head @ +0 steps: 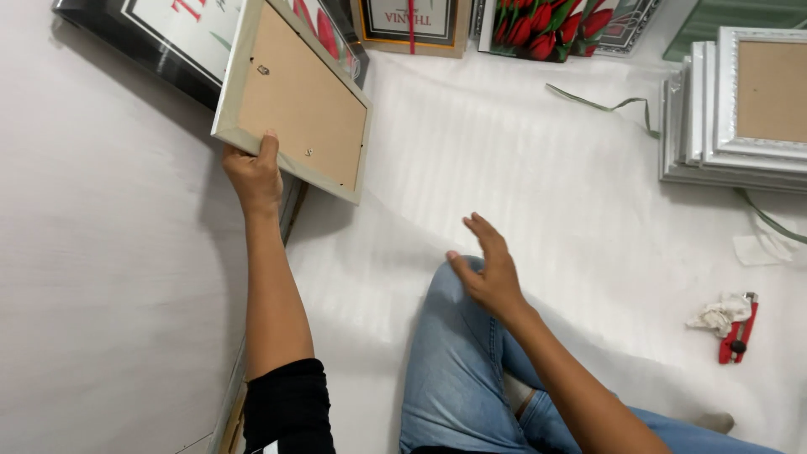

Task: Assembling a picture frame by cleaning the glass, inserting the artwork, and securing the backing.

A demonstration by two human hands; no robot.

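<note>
Leftmost, I see my left hand (255, 178) raised and closed on the lower corner of a pale wooden picture frame (292, 101), thumb over the edge, fingers (268, 147) wrapped behind it. The frame hangs tilted in the air, brown backing board toward me, above the left edge of the white foam sheet (521, 160) spread on the floor. I judge a one-corner pinch leaves it free to swing, so a grip nearer the middle of the side, or a second hand under it, would steady it. Beyond it, framed prints (176, 34) lean along the far edge. Moving right, my right hand (487, 269) hovers open over my knee in blue jeans (454, 361), fingers spread and holding nothing. Further right, a stack of silver frames (740, 118) lies at the sheet's far right corner, well apart, and a red utility knife (738, 332) lies beside a crumpled cloth (719, 314) near the right edge.
</note>
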